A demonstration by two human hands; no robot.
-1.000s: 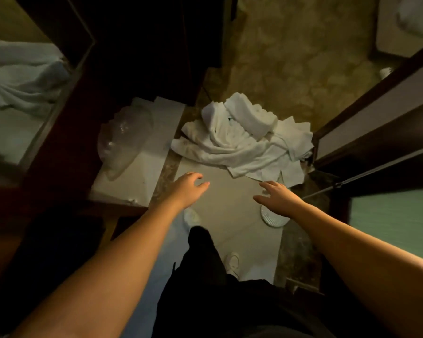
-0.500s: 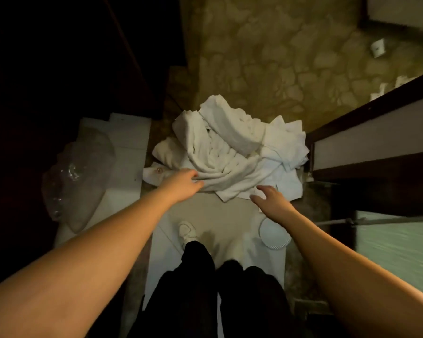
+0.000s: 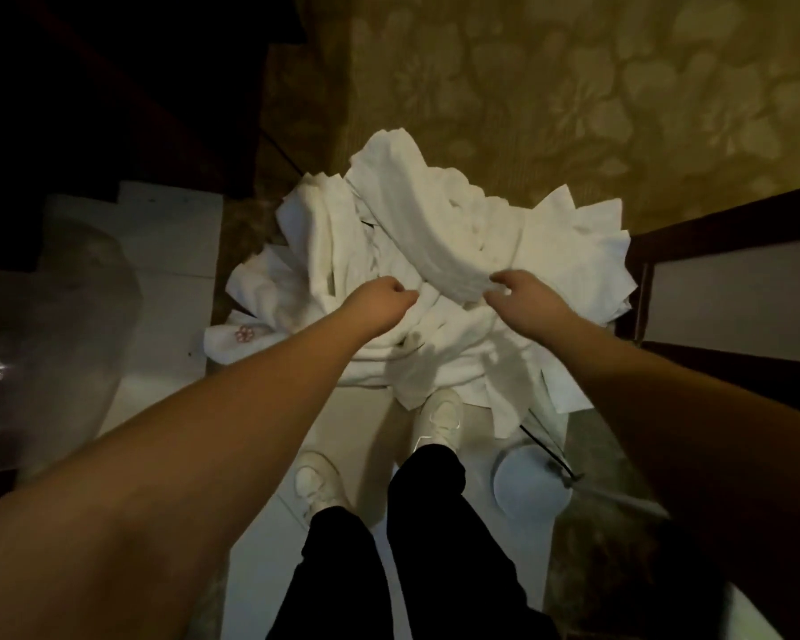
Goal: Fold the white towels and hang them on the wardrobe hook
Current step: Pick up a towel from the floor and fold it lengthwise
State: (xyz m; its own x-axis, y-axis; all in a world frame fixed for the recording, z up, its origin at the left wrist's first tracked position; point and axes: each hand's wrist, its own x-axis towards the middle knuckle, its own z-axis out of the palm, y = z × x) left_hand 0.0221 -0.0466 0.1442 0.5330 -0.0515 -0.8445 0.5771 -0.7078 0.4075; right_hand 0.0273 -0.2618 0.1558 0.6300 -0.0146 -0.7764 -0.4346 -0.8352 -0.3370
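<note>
Towels lie heaped on the floor; left hand curls into the pile, right hand pinches a fold, likely to lift 1 free.

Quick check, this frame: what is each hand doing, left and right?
Left hand: fingers curled into the pile of white towels, gripping cloth.
Right hand: pinching a fold of the same pile.

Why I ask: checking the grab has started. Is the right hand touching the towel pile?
Touching. The head view shows the right hand with fingertips curled onto a fold of the towel pile.
</note>
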